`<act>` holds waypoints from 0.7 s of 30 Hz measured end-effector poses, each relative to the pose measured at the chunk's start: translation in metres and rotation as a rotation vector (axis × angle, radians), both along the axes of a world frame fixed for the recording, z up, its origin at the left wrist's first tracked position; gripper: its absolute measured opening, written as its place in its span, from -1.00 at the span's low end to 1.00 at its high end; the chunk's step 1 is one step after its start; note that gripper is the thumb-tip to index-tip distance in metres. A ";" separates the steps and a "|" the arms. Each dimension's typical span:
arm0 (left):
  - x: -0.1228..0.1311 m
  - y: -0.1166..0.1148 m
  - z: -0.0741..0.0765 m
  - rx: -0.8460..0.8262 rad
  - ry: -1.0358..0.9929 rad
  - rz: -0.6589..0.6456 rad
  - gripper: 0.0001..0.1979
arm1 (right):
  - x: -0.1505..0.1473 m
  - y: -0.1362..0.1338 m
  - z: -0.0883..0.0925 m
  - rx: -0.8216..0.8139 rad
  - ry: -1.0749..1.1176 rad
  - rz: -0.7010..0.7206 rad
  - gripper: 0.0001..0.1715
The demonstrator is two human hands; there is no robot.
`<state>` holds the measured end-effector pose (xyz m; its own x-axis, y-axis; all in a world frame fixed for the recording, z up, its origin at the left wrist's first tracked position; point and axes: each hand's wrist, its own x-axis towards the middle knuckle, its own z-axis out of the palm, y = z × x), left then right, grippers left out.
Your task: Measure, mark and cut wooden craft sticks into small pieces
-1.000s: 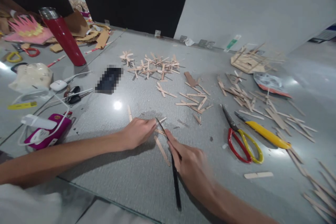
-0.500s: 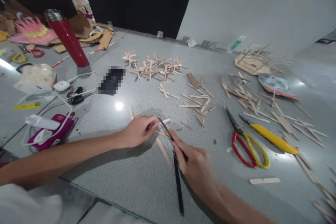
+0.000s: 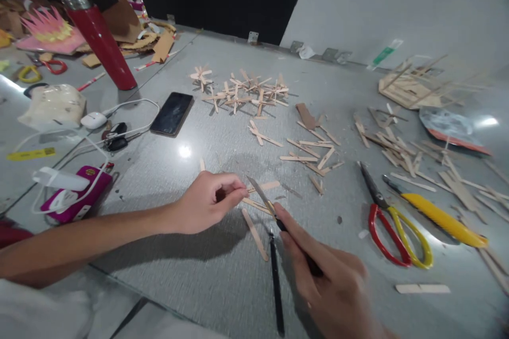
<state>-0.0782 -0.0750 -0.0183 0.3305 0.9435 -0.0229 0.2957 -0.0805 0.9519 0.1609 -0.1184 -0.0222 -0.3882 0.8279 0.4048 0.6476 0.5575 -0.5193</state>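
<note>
My left hand (image 3: pixel 210 200) pinches one end of a wooden craft stick (image 3: pixel 269 186) between thumb and fingertips, just above the table. My right hand (image 3: pixel 330 270) is wrapped round the dark handle of a knife (image 3: pixel 260 194), its slim blade pointing up and left, close beside the held stick. Whether the edge touches the wood I cannot tell. Below the blade, another craft stick (image 3: pixel 255 234) lies flat. A black pen-shaped cutter (image 3: pixel 276 286) rests on the table between my hands, near the right one.
Scissors (image 3: pixel 397 228) and a yellow utility knife (image 3: pixel 445 218) lie at right. Notched sticks (image 3: pixel 238 95) are piled beyond my hands, with more scattered rightward. A phone (image 3: pixel 172 114), a red bottle (image 3: pixel 99 45), a purple power bank (image 3: pixel 77 196) and cables occupy the left.
My right hand and the knife have drawn back toward the near right, away from my left fingers. More of the pinched stick shows now. The view has shifted slightly.
</note>
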 end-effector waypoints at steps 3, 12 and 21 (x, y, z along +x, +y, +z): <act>0.000 -0.001 0.000 0.029 0.001 -0.012 -0.72 | 0.001 -0.002 0.001 -0.004 0.003 0.014 -0.60; 0.001 -0.004 -0.004 0.133 0.056 -0.009 -0.72 | 0.003 -0.002 -0.001 0.021 0.008 0.028 -0.60; 0.002 -0.004 -0.004 0.193 0.084 -0.012 -0.74 | 0.001 -0.002 -0.002 0.050 -0.002 0.049 -0.60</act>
